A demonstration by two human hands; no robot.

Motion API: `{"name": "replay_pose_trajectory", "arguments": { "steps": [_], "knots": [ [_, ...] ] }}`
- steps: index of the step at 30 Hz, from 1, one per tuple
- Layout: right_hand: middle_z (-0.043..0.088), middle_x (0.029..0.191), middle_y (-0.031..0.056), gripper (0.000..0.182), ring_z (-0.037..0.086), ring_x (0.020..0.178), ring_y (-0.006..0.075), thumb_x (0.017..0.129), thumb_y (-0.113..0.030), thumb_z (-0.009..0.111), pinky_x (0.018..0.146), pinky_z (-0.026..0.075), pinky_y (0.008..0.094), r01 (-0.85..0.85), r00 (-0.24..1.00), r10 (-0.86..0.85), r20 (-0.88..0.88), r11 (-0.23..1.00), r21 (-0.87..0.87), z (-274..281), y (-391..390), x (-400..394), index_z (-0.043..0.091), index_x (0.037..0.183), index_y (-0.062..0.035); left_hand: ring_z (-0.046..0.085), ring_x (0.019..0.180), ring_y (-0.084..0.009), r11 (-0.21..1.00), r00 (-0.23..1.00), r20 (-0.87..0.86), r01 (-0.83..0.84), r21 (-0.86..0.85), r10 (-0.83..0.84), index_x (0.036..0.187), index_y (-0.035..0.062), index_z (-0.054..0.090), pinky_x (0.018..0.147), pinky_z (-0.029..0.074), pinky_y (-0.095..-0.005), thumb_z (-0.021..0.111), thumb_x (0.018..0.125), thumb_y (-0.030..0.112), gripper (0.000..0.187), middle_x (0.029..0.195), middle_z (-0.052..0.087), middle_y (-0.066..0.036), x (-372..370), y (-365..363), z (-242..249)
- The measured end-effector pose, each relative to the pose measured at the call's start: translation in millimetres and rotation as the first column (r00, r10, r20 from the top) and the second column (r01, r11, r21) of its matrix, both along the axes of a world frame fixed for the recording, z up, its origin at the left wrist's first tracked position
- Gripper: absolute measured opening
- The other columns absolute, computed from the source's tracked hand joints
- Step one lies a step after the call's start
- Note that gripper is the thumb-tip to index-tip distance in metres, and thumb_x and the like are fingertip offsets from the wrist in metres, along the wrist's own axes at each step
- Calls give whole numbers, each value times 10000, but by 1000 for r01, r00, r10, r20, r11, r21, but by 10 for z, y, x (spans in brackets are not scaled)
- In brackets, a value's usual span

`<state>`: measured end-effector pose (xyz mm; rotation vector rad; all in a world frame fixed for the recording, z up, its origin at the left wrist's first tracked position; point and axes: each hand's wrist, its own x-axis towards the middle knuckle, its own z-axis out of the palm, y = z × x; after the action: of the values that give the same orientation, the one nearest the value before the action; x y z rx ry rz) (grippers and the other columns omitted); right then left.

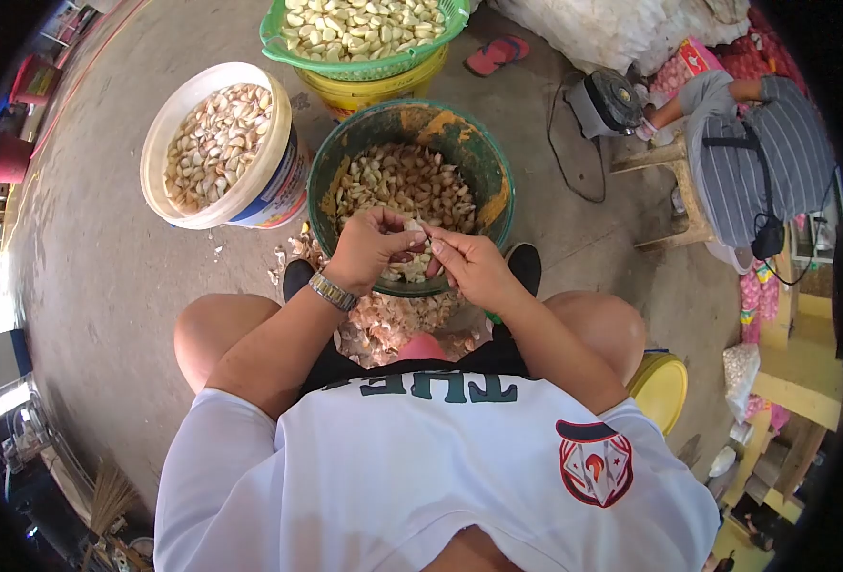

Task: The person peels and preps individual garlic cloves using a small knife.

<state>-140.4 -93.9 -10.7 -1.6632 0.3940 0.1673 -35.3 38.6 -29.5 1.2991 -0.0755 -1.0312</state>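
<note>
Over the near side of a dark green bucket (507, 181), my two hands meet fingertip to fingertip. My left hand (372, 250), with a metal watch on its wrist, pinches a pale garlic clove (414, 227). Closed in a pinch against it is my right hand (474, 270); a small dark bit shows at its fingertips, too small to name. Unpeeled garlic cloves (426, 186) lie inside the bucket, with paler cloves towards its left and near sides.
A white bucket (152, 162) of garlic cloves stands at left. Behind, a green basket (364, 69) of peeled cloves rests on a yellow bucket (383, 93). Garlic skins (397, 319) litter the floor between my feet. A person in grey stripes (774, 162) is at right, beside a stool (674, 195).
</note>
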Motion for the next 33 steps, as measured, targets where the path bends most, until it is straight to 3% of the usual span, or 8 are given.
{"name": "replay_pose_trajectory", "arguments": {
  "steps": [2, 5, 11, 14, 18, 21, 23, 33],
  "knots": [
    [561, 660, 53, 286, 497, 594, 94, 841, -136, 453, 560, 408, 233, 27, 1000, -27, -13, 1000, -14, -77, -13, 9, 501, 1091, -7, 564, 607, -121, 1000, 1000, 21, 12, 12, -12, 823, -25, 493, 522, 461, -206, 649, 692, 34, 212, 723, 564, -74, 20, -23, -12],
    [543, 629, 45, 279, 481, 567, 87, 836, -146, 466, 535, 401, 227, 106, 989, -83, 121, 973, -203, -165, 33, 8, 518, 1073, -8, 553, 581, -110, 999, 999, 33, 43, 17, -43, 794, -21, 511, 506, 449, -201, 650, 692, 45, 184, 689, 571, -73, 48, -55, 24],
    [515, 591, 21, 259, 444, 514, 73, 832, -149, 471, 486, 379, 215, 202, 970, -146, -194, 929, 309, 103, -43, 75, 547, 1044, -20, 542, 572, -93, 991, 993, 71, 104, -80, -98, 768, -13, 533, 491, 430, -194, 643, 698, 70, 156, 676, 580, -62, 123, -67, -38],
    [523, 609, 15, 259, 451, 517, 76, 834, -147, 468, 484, 381, 213, 150, 987, -140, -80, 980, 131, -44, -42, 86, 545, 1044, -17, 544, 590, -91, 995, 988, 138, 81, -56, -73, 777, -21, 545, 509, 431, -192, 647, 697, 82, 165, 690, 582, -59, 118, -74, -100],
    [524, 597, 17, 267, 455, 514, 75, 830, -152, 474, 482, 381, 214, 210, 978, -209, -22, 973, 91, -52, -29, 110, 542, 1045, -10, 537, 615, -82, 999, 985, 169, 44, -26, -39, 824, -39, 559, 537, 431, -191, 648, 699, 84, 197, 718, 587, -54, 94, -104, -39],
    [522, 579, 20, 267, 453, 513, 71, 827, -156, 478, 482, 379, 213, 277, 961, -274, -43, 957, 81, -40, 11, 114, 546, 1038, -6, 522, 613, -66, 999, 920, 391, 24, -26, -12, 851, -43, 566, 545, 426, -191, 642, 707, 86, 208, 725, 588, -42, -12, -154, -21],
    [519, 569, 21, 267, 452, 515, 68, 827, -158, 479, 482, 377, 213, 274, 962, -273, -25, 961, 41, -117, 22, 108, 548, 1035, -5, 513, 612, -57, 999, 932, 361, 32, -27, -20, 845, -41, 571, 541, 420, -190, 632, 716, 79, 186, 717, 586, -32, 20, -136, -105],
    [502, 577, 22, 277, 420, 476, 59, 831, -175, 480, 432, 344, 200, 234, 969, -209, -133, 950, 209, 18, -14, 114, 538, 1042, -4, 504, 593, -49, 996, 921, 383, 48, 80, -75, 845, -38, 579, 538, 409, -179, 610, 708, 81, 184, 704, 581, -24, 20, -111, -45]
  ]
}}
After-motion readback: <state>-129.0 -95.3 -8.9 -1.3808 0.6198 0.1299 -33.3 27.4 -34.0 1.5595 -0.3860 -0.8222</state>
